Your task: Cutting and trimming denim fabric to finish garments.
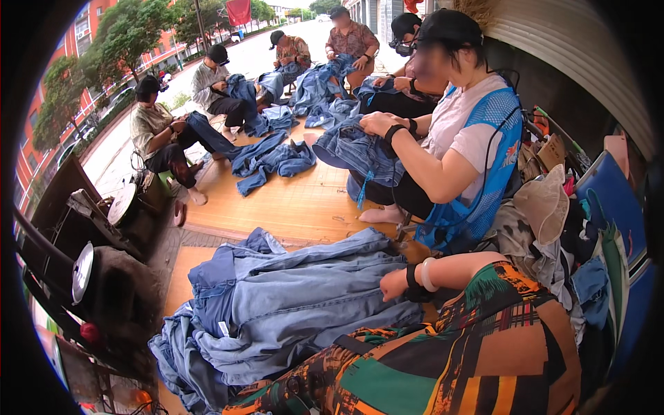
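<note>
My right hand (395,284) comes in from the right, with a black band and a pale bracelet at the wrist. Its fingers are curled closed beside the right end of the light blue jeans (304,290); what they hold, if anything, is too small or hidden to tell. The jeans lie spread in front of me, with a darker blue pocket lining (213,277) and a small white label (223,328) on their left part. More crumpled denim (176,353) is bunched at the lower left. My left hand does not show; patterned cloth of my clothing (449,360) fills the lower edge.
A person in a blue vest (477,138) sits close at right, handling jeans (366,149). Several others sit around an orange-brown mat (263,207) bearing denim piles (277,159). Clothes (546,200) are heaped at right. A dark stove-like object (121,283) stands at left.
</note>
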Demonstrator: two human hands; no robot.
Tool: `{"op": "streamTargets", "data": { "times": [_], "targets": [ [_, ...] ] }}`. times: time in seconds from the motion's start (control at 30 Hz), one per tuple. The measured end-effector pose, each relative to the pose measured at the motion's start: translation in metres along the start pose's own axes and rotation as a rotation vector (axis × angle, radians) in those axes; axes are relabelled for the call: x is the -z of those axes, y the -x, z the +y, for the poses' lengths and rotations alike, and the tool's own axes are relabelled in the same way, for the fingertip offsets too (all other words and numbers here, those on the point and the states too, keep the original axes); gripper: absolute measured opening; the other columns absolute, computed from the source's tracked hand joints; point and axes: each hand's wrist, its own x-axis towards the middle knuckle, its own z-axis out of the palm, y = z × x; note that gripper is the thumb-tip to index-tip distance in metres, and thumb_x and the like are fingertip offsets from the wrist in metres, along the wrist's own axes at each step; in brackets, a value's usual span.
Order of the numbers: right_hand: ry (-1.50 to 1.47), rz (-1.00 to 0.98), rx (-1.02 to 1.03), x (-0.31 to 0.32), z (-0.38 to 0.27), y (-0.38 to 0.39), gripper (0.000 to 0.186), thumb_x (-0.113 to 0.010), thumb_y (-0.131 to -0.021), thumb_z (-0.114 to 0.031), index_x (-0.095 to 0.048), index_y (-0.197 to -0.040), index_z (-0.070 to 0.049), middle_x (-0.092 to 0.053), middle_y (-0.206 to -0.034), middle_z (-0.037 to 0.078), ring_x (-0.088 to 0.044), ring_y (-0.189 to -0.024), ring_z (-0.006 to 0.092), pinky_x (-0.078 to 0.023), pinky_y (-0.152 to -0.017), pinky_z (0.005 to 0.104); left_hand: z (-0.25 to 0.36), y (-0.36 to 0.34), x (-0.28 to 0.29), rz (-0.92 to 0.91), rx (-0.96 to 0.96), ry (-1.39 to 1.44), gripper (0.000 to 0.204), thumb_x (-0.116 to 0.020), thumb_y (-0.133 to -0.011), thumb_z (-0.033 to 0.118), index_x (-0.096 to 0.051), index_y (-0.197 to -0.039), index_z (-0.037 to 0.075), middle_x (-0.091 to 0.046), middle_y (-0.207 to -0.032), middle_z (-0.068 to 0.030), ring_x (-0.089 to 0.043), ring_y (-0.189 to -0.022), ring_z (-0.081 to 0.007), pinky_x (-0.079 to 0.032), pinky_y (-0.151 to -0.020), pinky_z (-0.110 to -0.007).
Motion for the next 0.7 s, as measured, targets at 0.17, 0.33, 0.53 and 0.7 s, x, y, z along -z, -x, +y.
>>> {"op": "streamTargets", "data": {
  "times": [0.17, 0.33, 0.53, 0.7],
  "targets": [
    [0.011, -0.027, 0.021, -0.005, 0.001, -0.003, 0.04, -0.066, -0.089, -0.044, -0.074, -0.101, -0.007, -0.073, -0.096, 0.015, -0.067, -0.094, 0.0365, -0.051, -0.082, 0.0482, 0.003, 0.002, -0.005, 0.014, -0.02, -0.043, 0.022, -0.065, -0.095, 0.012, -0.067, -0.108, -0.006, -0.07, -0.101, -0.0125, -0.066, -0.088, -0.0189, -0.053, -0.08, -0.029],
    [0.024, -0.047, 0.024, -0.004, 0.002, -0.009, 0.04, -0.066, -0.089, -0.045, -0.074, -0.1, -0.008, -0.073, -0.096, 0.014, -0.068, -0.093, 0.0358, -0.052, -0.081, 0.0478, 0.002, 0.005, -0.004, -0.001, -0.045, -0.072, 0.021, -0.062, -0.097, 0.01, -0.067, -0.109, -0.007, -0.069, -0.103, -0.0129, -0.065, -0.091, -0.0197, -0.052, -0.081, -0.03],
    [0.119, 0.011, -0.021, -0.001, -0.001, 0.0, 0.04, -0.067, -0.085, -0.04, -0.075, -0.095, -0.002, -0.073, -0.092, 0.018, -0.069, -0.09, 0.038, -0.054, -0.079, 0.0489, -0.021, 0.001, 0.019, -0.058, -0.258, -0.318, 0.02, -0.056, -0.099, 0.004, -0.066, -0.112, -0.006, -0.066, -0.106, -0.016, -0.064, -0.09, -0.0227, -0.052, -0.08, -0.032],
    [0.341, 0.168, -0.157, 0.005, 0.054, -0.002, 0.037, -0.067, -0.079, -0.035, -0.076, -0.087, 0.0, -0.073, -0.087, 0.021, -0.07, -0.084, 0.0392, -0.055, -0.075, 0.0497, -0.012, 0.005, 0.018, -0.064, -0.312, -0.421, 0.023, -0.05, -0.099, -0.001, -0.066, -0.114, -0.004, -0.066, -0.11, -0.018, -0.064, -0.091, -0.0257, -0.052, -0.082, -0.035]
  ]
}}
